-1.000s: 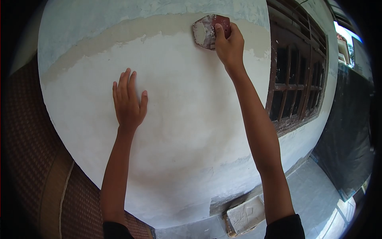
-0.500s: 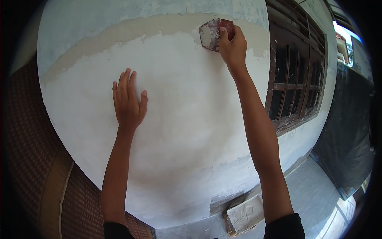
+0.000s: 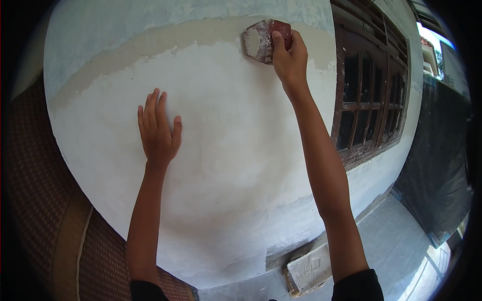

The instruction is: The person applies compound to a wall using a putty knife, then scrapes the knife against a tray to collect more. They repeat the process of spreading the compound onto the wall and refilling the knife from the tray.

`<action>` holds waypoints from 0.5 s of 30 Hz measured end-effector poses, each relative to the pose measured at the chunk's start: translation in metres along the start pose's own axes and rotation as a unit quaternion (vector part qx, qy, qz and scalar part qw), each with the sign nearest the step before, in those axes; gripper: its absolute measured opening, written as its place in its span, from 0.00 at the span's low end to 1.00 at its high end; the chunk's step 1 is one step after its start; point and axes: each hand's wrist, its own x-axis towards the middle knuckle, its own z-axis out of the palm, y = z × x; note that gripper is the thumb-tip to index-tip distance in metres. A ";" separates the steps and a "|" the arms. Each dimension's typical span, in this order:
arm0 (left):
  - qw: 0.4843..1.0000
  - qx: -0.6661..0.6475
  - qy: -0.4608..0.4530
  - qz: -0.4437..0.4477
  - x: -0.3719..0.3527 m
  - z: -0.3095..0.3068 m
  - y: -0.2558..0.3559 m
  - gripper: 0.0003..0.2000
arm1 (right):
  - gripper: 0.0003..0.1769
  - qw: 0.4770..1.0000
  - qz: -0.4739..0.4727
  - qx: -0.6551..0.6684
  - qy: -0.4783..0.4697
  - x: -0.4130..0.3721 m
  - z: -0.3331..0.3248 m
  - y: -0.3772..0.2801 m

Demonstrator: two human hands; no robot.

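My right hand (image 3: 290, 59) grips a dark red putty scraper (image 3: 268, 40) by its right side, thumb on the near face. Pale putty is smeared over the scraper's left part. The tool is up against the wall (image 3: 221, 135), at the border between white filler and a beige band (image 3: 165, 42). Bluish-grey paint shows above that band. Lower and to the left, my left hand (image 3: 159, 133) lies against the white surface with fingers stretched out and nothing in them.
A brown wooden window (image 3: 369, 105) with dark panes is set in the wall at right. On the tiled floor stands a tray of putty (image 3: 310, 268). Black sheeting (image 3: 437, 160) hangs at far right, and a woven brown panel (image 3: 35, 165) is at left.
The putty scraper and my right hand have shifted slightly left and up in view. The whole scene has also slid a little left, and my left hand stays at the same wall spot.
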 end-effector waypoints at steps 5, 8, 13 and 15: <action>1.000 -0.006 -0.005 -0.001 -0.001 0.000 -0.002 0.28 | 0.16 0.995 -0.059 -0.078 0.011 0.006 0.006 0.017; 1.000 -0.001 -0.007 -0.001 -0.001 0.001 -0.002 0.28 | 0.17 0.997 -0.014 -0.067 0.040 0.025 -0.020 0.031; 1.000 0.008 -0.007 0.001 -0.002 0.002 -0.002 0.28 | 0.17 0.990 0.018 -0.104 0.091 0.070 -0.093 0.088; 1.000 0.006 -0.003 0.002 -0.001 0.000 -0.001 0.28 | 0.16 0.989 0.019 -0.114 0.096 0.083 -0.131 0.120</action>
